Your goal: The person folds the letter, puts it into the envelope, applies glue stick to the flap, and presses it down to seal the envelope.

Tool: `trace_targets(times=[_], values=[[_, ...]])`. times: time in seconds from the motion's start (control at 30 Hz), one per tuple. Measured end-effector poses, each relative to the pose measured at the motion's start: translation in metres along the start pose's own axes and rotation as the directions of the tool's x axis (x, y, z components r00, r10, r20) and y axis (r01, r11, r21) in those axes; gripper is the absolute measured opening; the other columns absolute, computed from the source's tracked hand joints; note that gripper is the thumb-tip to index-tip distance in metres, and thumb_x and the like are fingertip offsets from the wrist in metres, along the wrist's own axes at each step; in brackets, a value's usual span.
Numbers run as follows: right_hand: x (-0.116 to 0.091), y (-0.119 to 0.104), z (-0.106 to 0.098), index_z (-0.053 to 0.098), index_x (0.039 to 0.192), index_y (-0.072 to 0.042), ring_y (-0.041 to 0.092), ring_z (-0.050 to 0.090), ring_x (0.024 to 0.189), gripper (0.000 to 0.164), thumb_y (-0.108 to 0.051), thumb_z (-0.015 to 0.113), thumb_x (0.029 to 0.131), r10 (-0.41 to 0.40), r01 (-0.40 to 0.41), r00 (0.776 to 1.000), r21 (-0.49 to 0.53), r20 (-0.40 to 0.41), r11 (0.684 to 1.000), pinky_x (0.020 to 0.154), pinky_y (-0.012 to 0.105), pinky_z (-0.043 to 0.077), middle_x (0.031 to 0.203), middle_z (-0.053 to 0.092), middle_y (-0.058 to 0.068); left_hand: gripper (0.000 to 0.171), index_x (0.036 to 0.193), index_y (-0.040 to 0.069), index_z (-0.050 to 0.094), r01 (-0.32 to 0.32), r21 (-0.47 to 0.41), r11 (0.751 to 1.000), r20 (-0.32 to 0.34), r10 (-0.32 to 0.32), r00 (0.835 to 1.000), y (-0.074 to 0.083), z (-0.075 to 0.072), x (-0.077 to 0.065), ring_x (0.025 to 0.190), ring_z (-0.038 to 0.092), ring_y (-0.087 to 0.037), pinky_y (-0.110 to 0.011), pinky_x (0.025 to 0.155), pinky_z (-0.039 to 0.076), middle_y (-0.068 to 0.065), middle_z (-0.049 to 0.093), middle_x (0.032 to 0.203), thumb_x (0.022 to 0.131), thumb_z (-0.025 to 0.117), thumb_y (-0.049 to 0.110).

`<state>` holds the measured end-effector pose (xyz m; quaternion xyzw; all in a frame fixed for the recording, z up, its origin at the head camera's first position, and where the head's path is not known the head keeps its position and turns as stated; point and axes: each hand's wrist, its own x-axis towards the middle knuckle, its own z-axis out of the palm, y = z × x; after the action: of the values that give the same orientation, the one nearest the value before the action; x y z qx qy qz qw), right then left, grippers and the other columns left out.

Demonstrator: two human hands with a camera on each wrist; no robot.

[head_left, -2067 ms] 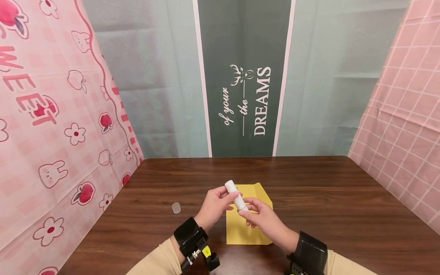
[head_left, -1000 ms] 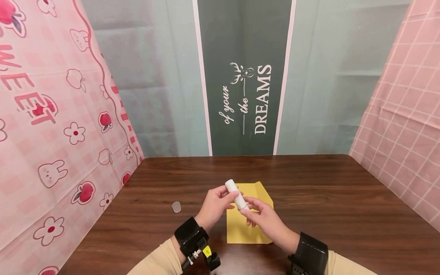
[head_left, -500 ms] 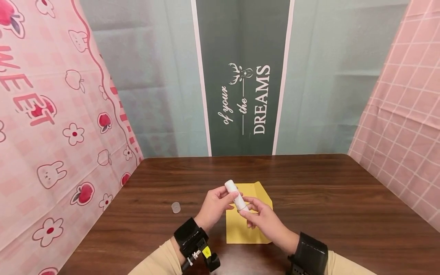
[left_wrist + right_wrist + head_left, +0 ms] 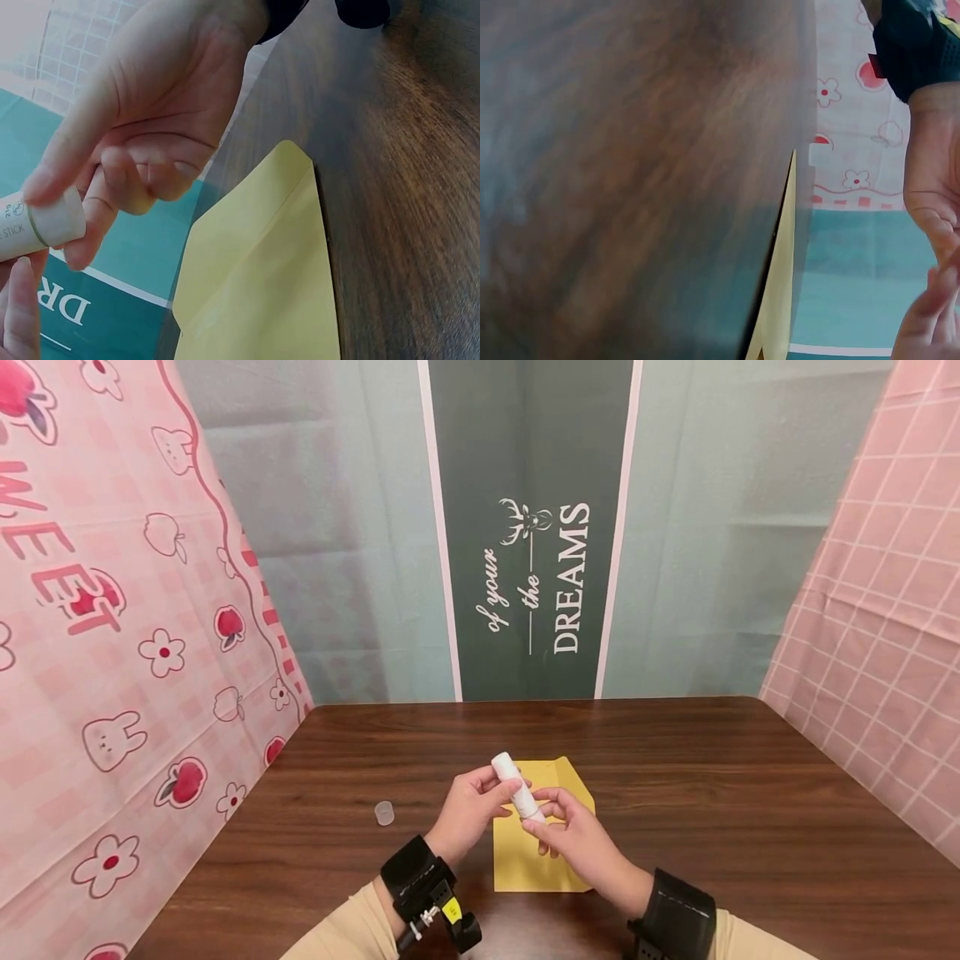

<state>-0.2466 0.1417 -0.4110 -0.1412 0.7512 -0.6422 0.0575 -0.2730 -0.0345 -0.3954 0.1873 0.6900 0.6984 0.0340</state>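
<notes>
A white glue stick [image 4: 515, 787] is held at a slant between both hands, its upper end pointing away to the left. My left hand [image 4: 467, 810] grips the barrel near its middle, thumb on top. At the lower end, my right hand [image 4: 581, 839] pinches the base between thumb and fingers. The left wrist view shows the right hand [image 4: 169, 97] on the base, with the printed word STICK beside its thumb. Beneath both hands a yellow envelope [image 4: 525, 864] lies on the table, its pointed flap to the right. The right wrist view leaves the glue stick out of frame.
A small translucent cap [image 4: 384, 813] lies on the dark wooden table [image 4: 712, 793], left of the hands. Behind the table hangs a green curtain [image 4: 360, 568]; pink cloths stand at the left and right sides.
The right thumb and fingers have shifted slightly around the base of the glue stick. The left hand, envelope and cap stay in place.
</notes>
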Motion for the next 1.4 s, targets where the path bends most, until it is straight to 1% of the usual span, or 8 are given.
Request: trace_targets(times=[0.13, 0.43, 0.6, 0.73, 0.83, 1.0, 1.23, 1.4], values=[[-0.001, 0.0, -0.004, 0.036, 0.128, 0.004, 0.015, 0.057, 0.063, 0.047, -0.021, 0.057, 0.094, 0.012, -0.014, 0.996, 0.03, 0.087, 0.999, 0.057, 0.025, 0.044, 0.104, 0.064, 0.02, 0.03, 0.112, -0.002, 0.063, 0.005, -0.002, 1.0, -0.011, -0.005, 1.0, 0.001, -0.001, 0.001, 0.089, 0.063, -0.015, -0.047, 0.078, 0.05, -0.015, 0.068, 0.103, 0.091, 0.061, 0.02], [0.002, 0.0, 0.0, 0.047, 0.124, 0.001, 0.019, 0.056, 0.061, 0.049, -0.014, 0.071, 0.083, 0.018, -0.019, 0.999, -0.016, -0.05, 1.0, 0.055, 0.025, 0.043, 0.1, 0.056, 0.01, 0.028, 0.109, -0.008, 0.062, 0.006, -0.001, 1.0, -0.003, -0.006, 1.0, 0.024, 0.004, -0.009, 0.086, 0.062, -0.012, -0.039, 0.075, 0.051, -0.024, 0.065, 0.104, 0.092, 0.06, 0.014], [0.001, 0.003, -0.005, 0.043, 0.128, 0.005, 0.014, 0.053, 0.06, 0.048, -0.016, 0.063, 0.09, -0.006, 0.005, 1.0, 0.009, 0.031, 1.0, 0.055, 0.024, 0.044, 0.095, 0.061, 0.013, 0.028, 0.109, -0.007, 0.062, 0.008, 0.016, 1.0, -0.013, -0.008, 1.0, 0.029, 0.005, -0.012, 0.086, 0.062, -0.013, -0.042, 0.076, 0.051, -0.023, 0.065, 0.104, 0.092, 0.06, 0.014], [0.0, 0.003, -0.008, 0.036, 0.133, 0.007, 0.014, 0.055, 0.064, 0.051, -0.02, 0.056, 0.094, 0.004, -0.009, 0.993, 0.041, 0.116, 0.999, 0.058, 0.024, 0.045, 0.105, 0.061, 0.018, 0.028, 0.11, -0.007, 0.062, 0.004, 0.016, 1.0, -0.011, -0.004, 1.0, 0.028, 0.003, -0.012, 0.087, 0.063, -0.014, -0.047, 0.078, 0.049, -0.024, 0.064, 0.105, 0.092, 0.059, 0.014], [0.0, 0.002, -0.005, 0.042, 0.129, 0.006, 0.017, 0.056, 0.065, 0.05, -0.018, 0.062, 0.091, 0.018, -0.018, 0.997, 0.01, 0.069, 1.0, 0.057, 0.025, 0.045, 0.109, 0.057, 0.017, 0.027, 0.109, -0.007, 0.062, 0.003, 0.011, 1.0, -0.011, -0.003, 1.0, 0.026, 0.003, -0.011, 0.086, 0.063, -0.014, -0.042, 0.076, 0.051, -0.023, 0.065, 0.104, 0.092, 0.06, 0.014], [0.001, 0.0, -0.001, 0.052, 0.121, 0.005, 0.017, 0.053, 0.06, 0.047, -0.016, 0.071, 0.083, 0.022, -0.024, 0.999, -0.037, -0.048, 0.999, 0.056, 0.025, 0.044, 0.102, 0.055, 0.011, 0.032, 0.108, -0.003, 0.064, -0.006, 0.004, 1.0, -0.014, 0.006, 1.0, 0.005, 0.001, -0.002, 0.087, 0.063, -0.015, -0.033, 0.072, 0.052, -0.013, 0.069, 0.099, 0.09, 0.063, 0.023], [-0.002, 0.0, -0.007, 0.037, 0.135, 0.006, 0.013, 0.053, 0.061, 0.05, -0.021, 0.054, 0.096, -0.004, 0.0, 0.995, 0.04, 0.103, 0.999, 0.058, 0.024, 0.045, 0.105, 0.063, 0.02, 0.033, 0.111, -0.002, 0.063, -0.015, -0.012, 1.0, -0.017, 0.014, 1.0, -0.001, -0.002, 0.001, 0.088, 0.065, -0.016, -0.037, 0.073, 0.052, -0.014, 0.068, 0.101, 0.09, 0.062, 0.024], [-0.001, 0.0, -0.003, 0.041, 0.132, 0.005, 0.017, 0.057, 0.066, 0.051, -0.018, 0.061, 0.091, 0.015, -0.017, 0.998, 0.028, 0.062, 0.999, 0.058, 0.025, 0.045, 0.114, 0.057, 0.019, 0.032, 0.11, -0.003, 0.063, -0.005, -0.02, 1.0, -0.028, 0.004, 1.0, 0.0, -0.001, -0.001, 0.088, 0.065, -0.016, -0.037, 0.073, 0.052, -0.015, 0.068, 0.102, 0.09, 0.063, 0.022]])
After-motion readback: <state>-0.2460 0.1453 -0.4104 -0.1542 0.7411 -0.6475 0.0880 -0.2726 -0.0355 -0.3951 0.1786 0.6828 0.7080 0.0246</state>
